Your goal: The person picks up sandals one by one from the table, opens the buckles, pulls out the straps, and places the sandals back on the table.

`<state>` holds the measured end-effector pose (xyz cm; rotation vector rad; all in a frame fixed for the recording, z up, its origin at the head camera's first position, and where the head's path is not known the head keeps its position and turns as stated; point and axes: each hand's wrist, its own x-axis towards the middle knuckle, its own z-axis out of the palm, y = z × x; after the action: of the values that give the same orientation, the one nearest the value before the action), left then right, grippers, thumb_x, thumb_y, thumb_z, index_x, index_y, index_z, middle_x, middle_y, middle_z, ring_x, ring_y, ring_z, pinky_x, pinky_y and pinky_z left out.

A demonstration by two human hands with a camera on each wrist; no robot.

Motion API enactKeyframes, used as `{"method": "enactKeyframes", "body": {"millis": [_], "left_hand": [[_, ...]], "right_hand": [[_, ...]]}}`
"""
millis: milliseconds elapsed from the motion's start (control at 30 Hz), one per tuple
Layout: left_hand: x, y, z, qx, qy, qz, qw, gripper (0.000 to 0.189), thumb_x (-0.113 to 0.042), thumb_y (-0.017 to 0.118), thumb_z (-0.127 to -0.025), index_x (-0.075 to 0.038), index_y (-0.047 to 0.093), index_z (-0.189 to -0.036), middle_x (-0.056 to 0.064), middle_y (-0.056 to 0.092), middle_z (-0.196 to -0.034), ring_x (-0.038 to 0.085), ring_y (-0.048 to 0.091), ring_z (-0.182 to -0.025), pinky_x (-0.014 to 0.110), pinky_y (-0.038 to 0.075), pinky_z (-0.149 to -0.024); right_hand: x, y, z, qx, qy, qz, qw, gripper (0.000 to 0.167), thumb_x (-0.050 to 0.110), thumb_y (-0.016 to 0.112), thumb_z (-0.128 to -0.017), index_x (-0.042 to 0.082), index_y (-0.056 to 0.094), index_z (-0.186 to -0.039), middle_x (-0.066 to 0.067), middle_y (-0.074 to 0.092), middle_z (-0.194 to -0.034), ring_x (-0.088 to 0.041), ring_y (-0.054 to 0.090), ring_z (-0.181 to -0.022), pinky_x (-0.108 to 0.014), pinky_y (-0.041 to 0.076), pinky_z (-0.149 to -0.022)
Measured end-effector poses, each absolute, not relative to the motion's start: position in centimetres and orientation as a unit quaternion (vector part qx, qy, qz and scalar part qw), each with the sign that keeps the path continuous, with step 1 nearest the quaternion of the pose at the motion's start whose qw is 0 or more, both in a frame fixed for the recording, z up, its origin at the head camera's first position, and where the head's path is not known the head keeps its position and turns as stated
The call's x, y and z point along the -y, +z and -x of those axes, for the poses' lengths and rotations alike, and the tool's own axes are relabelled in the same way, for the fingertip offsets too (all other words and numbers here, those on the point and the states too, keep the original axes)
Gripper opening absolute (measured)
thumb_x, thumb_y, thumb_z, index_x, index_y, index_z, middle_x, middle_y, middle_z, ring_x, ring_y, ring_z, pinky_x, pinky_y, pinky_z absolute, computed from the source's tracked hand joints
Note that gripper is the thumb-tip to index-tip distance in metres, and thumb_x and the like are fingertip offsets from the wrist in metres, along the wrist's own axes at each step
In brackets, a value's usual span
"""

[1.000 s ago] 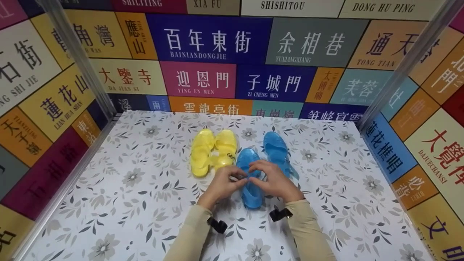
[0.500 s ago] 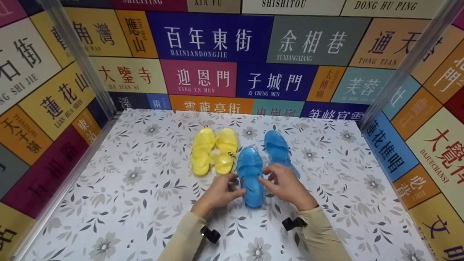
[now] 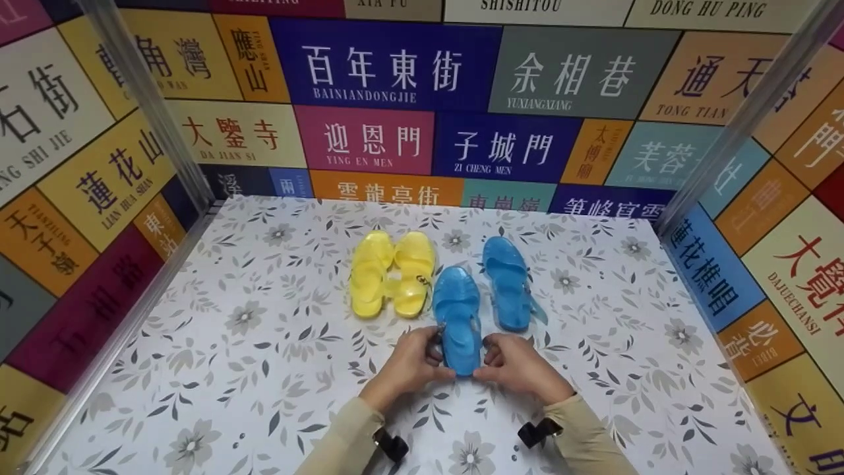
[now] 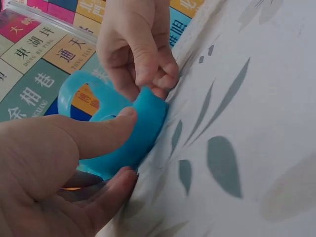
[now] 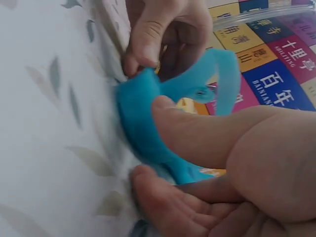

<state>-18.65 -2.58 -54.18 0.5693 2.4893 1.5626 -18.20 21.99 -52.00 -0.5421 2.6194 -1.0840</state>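
A blue jelly sandal [image 3: 459, 310] lies on the floral surface, toe pointing away from me, between both hands. My left hand [image 3: 412, 363] holds its heel end from the left, thumb on the back of the heel and fingers curled along the side. From the right, my right hand [image 3: 524, 369] grips the same heel, its thumb close to the other thumb. Both wrist views show the thick blue heel [image 4: 148, 118] with a thumb against it and the strap [image 5: 227, 81] standing up. The second blue sandal [image 3: 506, 284] sits to the right and farther back.
A pair of yellow sandals [image 3: 369, 277] lies side by side just left of the blue ones. The white floral tabletop [image 3: 264, 369] is bordered by walls of coloured name panels [image 3: 389, 66], with clear corner posts [image 3: 148, 99] at the left and right.
Both hands have moved from the sandal's strap area, parted to its sides, then come down toward me to its heel. The sandal itself has stayed nearly in place.
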Motion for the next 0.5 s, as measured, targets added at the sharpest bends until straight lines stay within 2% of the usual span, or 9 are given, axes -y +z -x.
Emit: {"method": "enactKeyframes", "body": {"millis": [167,233,500], "left_hand": [[2.4,-55.0,18.3,-0.812,0.554,-0.165,0.075,0.070,-0.001,0.095,-0.070,0.005,0.064,-0.133,0.010,0.074,-0.102,0.021,0.073,-0.086,0.026,0.061,-0.076],[2.3,-55.1,18.2,-0.813,0.556,-0.160,0.070,0.071,-0.001,0.095,-0.070,0.006,0.064,-0.133,0.011,0.074,-0.103,0.020,0.073,-0.087,0.027,0.061,-0.078],[2.0,-54.5,18.1,-0.821,0.550,-0.144,0.048,0.072,0.001,0.092,-0.070,0.005,0.063,-0.136,0.011,0.074,-0.113,0.022,0.072,-0.101,0.031,0.060,-0.091]], "right_hand": [[-21.7,-53.0,17.8,-0.886,-0.403,0.193,0.125,0.022,0.013,0.083,-0.089,0.003,0.065,-0.099,-0.002,0.067,-0.088,-0.014,0.064,-0.081,-0.028,0.056,-0.073],[-21.5,-53.2,17.6,-0.884,-0.407,0.198,0.119,0.018,0.010,0.081,-0.090,0.005,0.065,-0.098,-0.002,0.066,-0.088,-0.015,0.065,-0.082,-0.028,0.056,-0.074],[-20.7,-53.4,17.2,-0.892,-0.400,0.202,0.062,0.022,0.006,0.080,-0.089,0.007,0.069,-0.108,-0.001,0.067,-0.091,-0.015,0.065,-0.085,-0.030,0.057,-0.077]]}}
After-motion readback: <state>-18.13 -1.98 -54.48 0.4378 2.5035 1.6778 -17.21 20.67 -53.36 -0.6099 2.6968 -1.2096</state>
